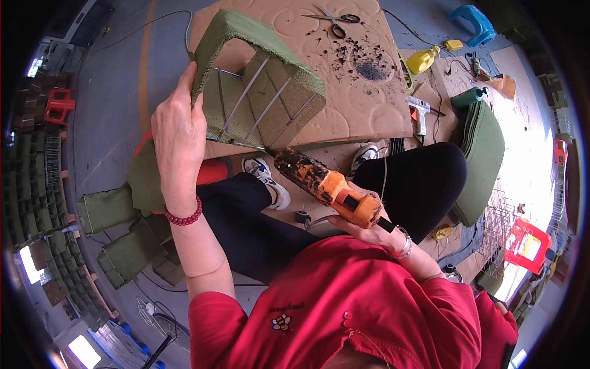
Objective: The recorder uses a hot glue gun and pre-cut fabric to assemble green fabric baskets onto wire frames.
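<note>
My left hand [179, 132] grips the left edge of a basket [304, 64], a wire frame wrapped in coarse green cloth. The basket is tilted, its open side facing me, so thin metal rods show across the inside. In my right hand [369, 232] is an orange hand tool [335, 189], whose front half is crusted with black, burnt-looking residue. Its narrow tip reaches the basket's lower edge near the middle; I cannot tell whether it touches. My right fingers wrap the tool's rear from below and are partly hidden.
A quilted brown work surface [369, 114] carries scissors [335, 21] and scattered black bits [372, 67]. To its right lie a white glue gun [420, 117], a yellow bottle [423, 60] and a green bottle [470, 97]. Stacked green cloth pieces [482, 160] and a wire rack [491, 237] stand beside my leg.
</note>
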The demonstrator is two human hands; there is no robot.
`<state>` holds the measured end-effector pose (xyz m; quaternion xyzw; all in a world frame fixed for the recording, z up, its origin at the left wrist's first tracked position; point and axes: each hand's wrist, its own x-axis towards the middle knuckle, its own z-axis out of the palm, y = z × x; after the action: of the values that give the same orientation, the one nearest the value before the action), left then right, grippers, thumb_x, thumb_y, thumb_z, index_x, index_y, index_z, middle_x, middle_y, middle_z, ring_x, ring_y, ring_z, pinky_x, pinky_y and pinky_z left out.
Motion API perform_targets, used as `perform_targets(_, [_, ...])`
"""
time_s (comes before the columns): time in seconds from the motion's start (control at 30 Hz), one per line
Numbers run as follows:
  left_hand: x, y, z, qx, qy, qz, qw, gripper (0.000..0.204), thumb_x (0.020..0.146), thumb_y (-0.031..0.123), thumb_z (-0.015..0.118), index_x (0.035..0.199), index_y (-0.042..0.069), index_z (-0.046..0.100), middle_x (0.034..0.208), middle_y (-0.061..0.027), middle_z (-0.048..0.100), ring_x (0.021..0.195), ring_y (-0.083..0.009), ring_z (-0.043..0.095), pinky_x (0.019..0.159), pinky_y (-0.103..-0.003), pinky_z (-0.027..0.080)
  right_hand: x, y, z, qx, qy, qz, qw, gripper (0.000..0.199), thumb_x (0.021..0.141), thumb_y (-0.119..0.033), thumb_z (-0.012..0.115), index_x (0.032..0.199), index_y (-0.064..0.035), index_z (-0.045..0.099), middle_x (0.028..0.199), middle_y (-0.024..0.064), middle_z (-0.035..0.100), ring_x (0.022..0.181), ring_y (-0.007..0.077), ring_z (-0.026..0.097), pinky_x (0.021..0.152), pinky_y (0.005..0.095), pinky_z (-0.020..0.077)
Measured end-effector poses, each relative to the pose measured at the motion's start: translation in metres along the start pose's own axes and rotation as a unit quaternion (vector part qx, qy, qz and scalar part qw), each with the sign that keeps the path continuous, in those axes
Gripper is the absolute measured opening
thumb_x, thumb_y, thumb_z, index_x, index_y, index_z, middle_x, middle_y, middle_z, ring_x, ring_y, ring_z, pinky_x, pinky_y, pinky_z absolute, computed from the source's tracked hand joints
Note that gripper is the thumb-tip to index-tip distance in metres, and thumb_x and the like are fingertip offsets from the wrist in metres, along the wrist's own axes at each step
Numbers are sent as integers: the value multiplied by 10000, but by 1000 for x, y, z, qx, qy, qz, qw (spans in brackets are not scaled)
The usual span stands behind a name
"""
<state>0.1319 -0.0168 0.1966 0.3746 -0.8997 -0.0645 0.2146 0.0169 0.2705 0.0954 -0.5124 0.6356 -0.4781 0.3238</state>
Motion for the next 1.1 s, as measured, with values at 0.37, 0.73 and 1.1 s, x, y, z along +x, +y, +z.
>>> perform_targets(0.37, [1, 0, -1, -5, -4, -4, 1000, 364, 948, 101, 512, 1294, -4, 557, 864, -265, 655, 830, -414, 639, 791, -478, 465, 1, 3, 8, 0, 19, -24, 1000, 339, 776, -135, 761, 1025, -19, 564, 864, 132, 581, 739, 331, 605, 675, 372, 495])
perform_targets(0.73, [2, -4, -2, -3, -1, 7, 1000, 345, 959, 115, 504, 1273, -9, 577, 788, -276, 636, 755, -420, 635, 759, -476, 470, 9, -1, 14, 35, 14, -10, 999, 349, 780, -143, 758, 1030, -6, 557, 911, 121, 549, 755, 325, 594, 682, 366, 490])
perform_targets(1.1, [2, -4, -1, -2, 4, 4, 1000, 360, 953, 116, 504, 1287, 1, 573, 813, -276, 645, 784, -414, 643, 785, -470, 476, 17, 1, 19, 39, 7, -56, 998, 330, 786, -137, 754, 1024, -12, 563, 887, 123, 549, 761, 333, 592, 689, 365, 489])
